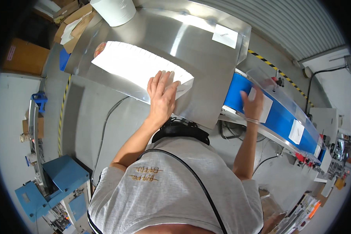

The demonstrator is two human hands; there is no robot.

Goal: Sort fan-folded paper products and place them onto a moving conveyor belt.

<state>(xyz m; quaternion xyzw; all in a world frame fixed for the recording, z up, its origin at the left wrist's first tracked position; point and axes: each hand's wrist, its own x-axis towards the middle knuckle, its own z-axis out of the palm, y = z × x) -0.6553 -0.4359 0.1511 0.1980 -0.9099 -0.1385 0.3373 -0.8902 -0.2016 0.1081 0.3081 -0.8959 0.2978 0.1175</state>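
A long row of white packets or cards (pixel 124 60), standing packed on edge, curves across the steel table (pixel 206 66). My left hand (pixel 162 95) lies on the near right end of this row, fingers stretched out and thumb apart. To the right, my right hand (pixel 253 104) is over a white flat packet (pixel 266 109) on the blue conveyor belt (pixel 279 119). Its thumb stands away from the fingers, which are partly blurred. Whether the fingers touch that packet is hard to see. Further down the belt lies another white packet (pixel 296 131).
Clear plastic guards (pixel 286 97) line the belt's far side. A white bucket (pixel 115 11) and an opened cardboard box (pixel 72 31) are at the back left. A round reddish object (pixel 100 50) touches the row's left end. A white sheet (pixel 225 36) lies at the table's back right.
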